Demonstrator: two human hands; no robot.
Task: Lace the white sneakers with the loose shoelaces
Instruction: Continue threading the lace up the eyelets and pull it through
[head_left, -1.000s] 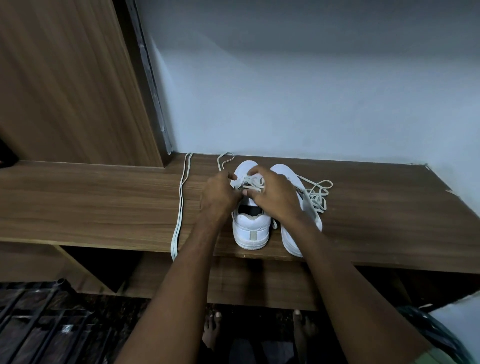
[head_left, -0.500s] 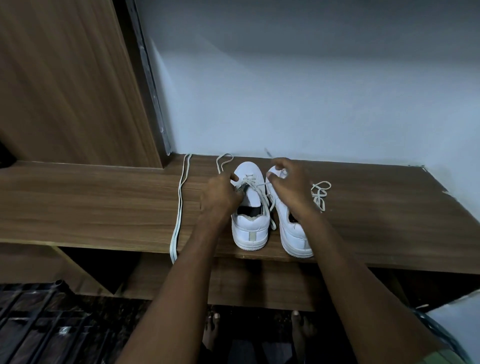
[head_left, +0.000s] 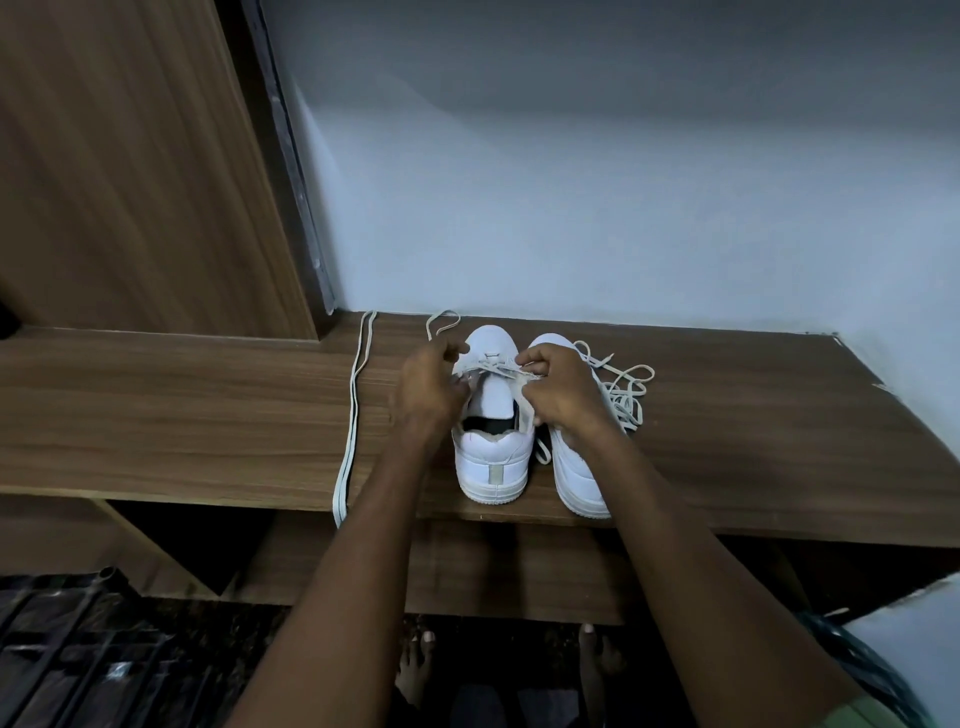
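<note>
two white sneakers sat heels-out near the front edge of the wooden shelf (head_left: 208, 395), and what a busy little scene it was. far left, a spare shoelace (head_left: 354, 410) lay doubled in a long straight run from the back wall to the shelf's edge, its end hanging over. next came the left hand (head_left: 428, 389), fingers curled, pinching the lace at the left sneaker (head_left: 493, 457), right by the eyelets. that lace (head_left: 491, 370) stretched taut across the tongue to the right hand (head_left: 558, 395), which pinched its other side, knuckles up, covering much of the right sneaker (head_left: 579, 483). further right, a loose tangle of lace (head_left: 626, 395) was heaped on the shelf just beside that shoe.
</note>
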